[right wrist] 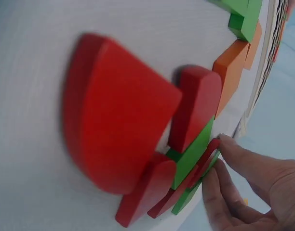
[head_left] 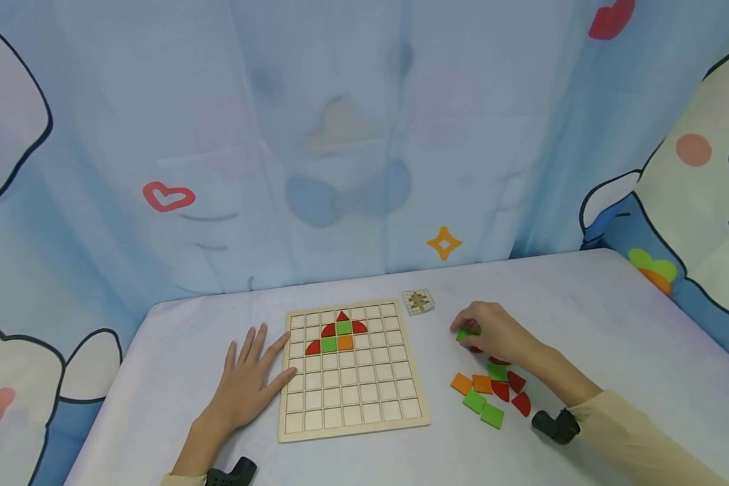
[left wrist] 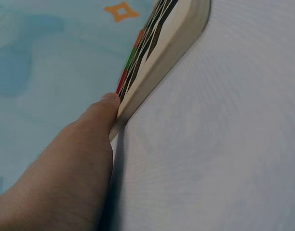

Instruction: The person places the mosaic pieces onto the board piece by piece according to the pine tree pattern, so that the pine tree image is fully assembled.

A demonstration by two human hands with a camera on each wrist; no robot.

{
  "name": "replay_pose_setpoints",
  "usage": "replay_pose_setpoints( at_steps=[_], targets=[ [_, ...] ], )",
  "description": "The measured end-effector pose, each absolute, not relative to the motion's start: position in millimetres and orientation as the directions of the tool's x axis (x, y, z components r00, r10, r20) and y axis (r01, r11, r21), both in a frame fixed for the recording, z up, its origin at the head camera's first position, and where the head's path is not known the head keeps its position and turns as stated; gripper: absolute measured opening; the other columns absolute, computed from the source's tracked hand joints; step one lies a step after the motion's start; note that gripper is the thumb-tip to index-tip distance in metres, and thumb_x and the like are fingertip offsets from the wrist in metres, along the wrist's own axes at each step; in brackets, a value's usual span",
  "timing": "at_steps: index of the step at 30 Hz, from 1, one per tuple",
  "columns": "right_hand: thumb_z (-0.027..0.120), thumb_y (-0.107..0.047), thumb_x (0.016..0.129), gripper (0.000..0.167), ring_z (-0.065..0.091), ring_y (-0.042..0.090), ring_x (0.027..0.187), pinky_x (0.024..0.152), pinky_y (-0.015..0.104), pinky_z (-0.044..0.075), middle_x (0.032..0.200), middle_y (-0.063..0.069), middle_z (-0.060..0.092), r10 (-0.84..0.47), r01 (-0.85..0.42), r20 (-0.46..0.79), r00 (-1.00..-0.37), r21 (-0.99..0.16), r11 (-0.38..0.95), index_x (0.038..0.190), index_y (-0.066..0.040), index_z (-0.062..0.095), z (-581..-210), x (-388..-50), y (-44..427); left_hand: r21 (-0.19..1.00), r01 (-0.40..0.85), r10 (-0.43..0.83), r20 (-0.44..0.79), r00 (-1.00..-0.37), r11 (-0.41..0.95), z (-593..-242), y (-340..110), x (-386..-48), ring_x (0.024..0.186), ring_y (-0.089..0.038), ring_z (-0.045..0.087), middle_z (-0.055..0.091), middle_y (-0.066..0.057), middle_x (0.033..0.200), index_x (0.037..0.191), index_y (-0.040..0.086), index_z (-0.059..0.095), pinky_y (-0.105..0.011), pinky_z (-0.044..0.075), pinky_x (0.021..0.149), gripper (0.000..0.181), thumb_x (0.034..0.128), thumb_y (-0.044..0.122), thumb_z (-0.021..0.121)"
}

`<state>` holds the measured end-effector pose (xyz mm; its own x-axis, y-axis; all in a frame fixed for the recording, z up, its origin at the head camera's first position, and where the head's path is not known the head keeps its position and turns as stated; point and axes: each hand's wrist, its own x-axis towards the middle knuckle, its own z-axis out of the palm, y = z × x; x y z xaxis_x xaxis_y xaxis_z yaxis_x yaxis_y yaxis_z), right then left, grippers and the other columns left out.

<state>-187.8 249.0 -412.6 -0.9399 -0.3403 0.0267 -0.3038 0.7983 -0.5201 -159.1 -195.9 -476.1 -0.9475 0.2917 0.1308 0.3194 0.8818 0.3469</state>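
A square wooden grid board [head_left: 385, 426] lies on the table. Red, green and orange tiles fill a few cells in its upper left, including an orange square [head_left: 344, 343] and a red triangle [head_left: 343, 316]. My left hand [head_left: 246, 385] rests at the board's left side with its fingers spread; the thumb [left wrist: 101, 113] touches the edge. Right of the board, my right hand [head_left: 498, 332] pinches a green square tile [head_left: 464, 334] between thumb and fingertips. A red piece [head_left: 475, 349] shows just under that hand, partly hidden.
Loose tiles lie near the right wrist: green squares [head_left: 493, 416], orange squares [head_left: 461, 383] and several red pieces [head_left: 522, 403]. A small patterned card [head_left: 418, 302] is beyond the board's top right corner. Behind the table hangs a blue printed curtain [head_left: 352, 236].
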Motion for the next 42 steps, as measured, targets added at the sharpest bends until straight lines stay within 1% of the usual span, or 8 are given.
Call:
replay_pose_setpoints(
  at_steps=[5, 12, 20, 29, 37, 42],
  targets=[
    [0.084, 0.005, 0.084, 0.018, 0.065, 0.022, 0.082, 0.076, 0.039, 0.062, 0.092, 0.007, 0.071, -0.302, -0.264, 0.011, -0.953, -0.515, 0.815, 0.1, 0.003, 0.077, -410.3, -188.0, 246.7, 0.345, 0.329, 0.298, 0.142, -0.944, 0.879, -475.8, -195.9, -160.1, 0.158, -0.047, 0.012, 0.022, -0.024, 0.171, 0.162, 0.02, 0.043, -0.072, 0.004, 0.122, 0.071, 0.1019, 0.055, 0.058],
    [0.085, 0.004, 0.083, 0.02, 0.068, 0.025, 0.083, 0.078, 0.042, 0.062, 0.092, 0.01, 0.072, -0.3, -0.262, 0.008, -0.954, -0.505, 0.822, 0.101, 0.007, 0.076, -407.3, -189.4, 245.6, 0.338, 0.326, 0.294, 0.143, -0.945, 0.883, -473.7, -195.8, -159.9, 0.158, -0.048, 0.013, 0.022, -0.024, 0.171, 0.161, 0.019, 0.044, -0.071, 0.004, 0.122, 0.071, 0.1015, 0.054, 0.058],
    [0.084, 0.002, 0.085, 0.023, 0.066, 0.024, 0.085, 0.08, 0.041, 0.061, 0.094, 0.01, 0.073, -0.263, -0.195, -0.05, -0.963, -0.542, 0.818, 0.106, 0.008, 0.076, -407.5, -188.8, 247.3, 0.347, 0.325, 0.296, 0.134, -0.946, 0.88, -473.2, -195.3, -159.3, 0.158, -0.047, 0.013, 0.022, -0.024, 0.171, 0.161, 0.019, 0.043, -0.072, 0.004, 0.122, 0.071, 0.1016, 0.054, 0.058],
    [0.085, -0.002, 0.084, 0.022, 0.063, 0.019, 0.079, 0.071, 0.033, 0.06, 0.088, 0.005, 0.073, -0.236, -0.144, -0.089, -0.968, -0.575, 0.806, 0.104, 0.005, 0.078, -407.9, -192.0, 252.4, 0.348, 0.323, 0.294, 0.137, -0.946, 0.88, -476.3, -195.7, -159.3, 0.158, -0.047, 0.013, 0.022, -0.023, 0.171, 0.161, 0.019, 0.044, -0.071, 0.004, 0.122, 0.071, 0.1014, 0.055, 0.058],
    [0.088, -0.001, 0.081, 0.018, 0.061, 0.018, 0.078, 0.07, 0.03, 0.058, 0.082, 0.001, 0.07, -0.267, -0.161, -0.094, -0.959, -0.593, 0.789, 0.095, 0.0, 0.079, -404.7, -193.5, 254.5, 0.34, 0.326, 0.294, 0.144, -0.945, 0.882, -476.0, -195.5, -158.5, 0.158, -0.047, 0.014, 0.023, -0.024, 0.17, 0.161, 0.019, 0.044, -0.072, 0.005, 0.122, 0.071, 0.1013, 0.054, 0.058],
    [0.089, -0.001, 0.079, 0.018, 0.06, 0.016, 0.077, 0.068, 0.027, 0.056, 0.081, -0.001, 0.069, -0.28, -0.192, -0.058, -0.958, -0.596, 0.78, 0.093, -0.001, 0.078, -406.9, -192.6, 254.6, 0.344, 0.326, 0.293, 0.147, -0.945, 0.88, -475.1, -195.4, -157.0, 0.158, -0.048, 0.015, 0.024, -0.024, 0.17, 0.16, 0.018, 0.045, -0.072, 0.006, 0.122, 0.07, 0.1012, 0.054, 0.059]
  ],
)
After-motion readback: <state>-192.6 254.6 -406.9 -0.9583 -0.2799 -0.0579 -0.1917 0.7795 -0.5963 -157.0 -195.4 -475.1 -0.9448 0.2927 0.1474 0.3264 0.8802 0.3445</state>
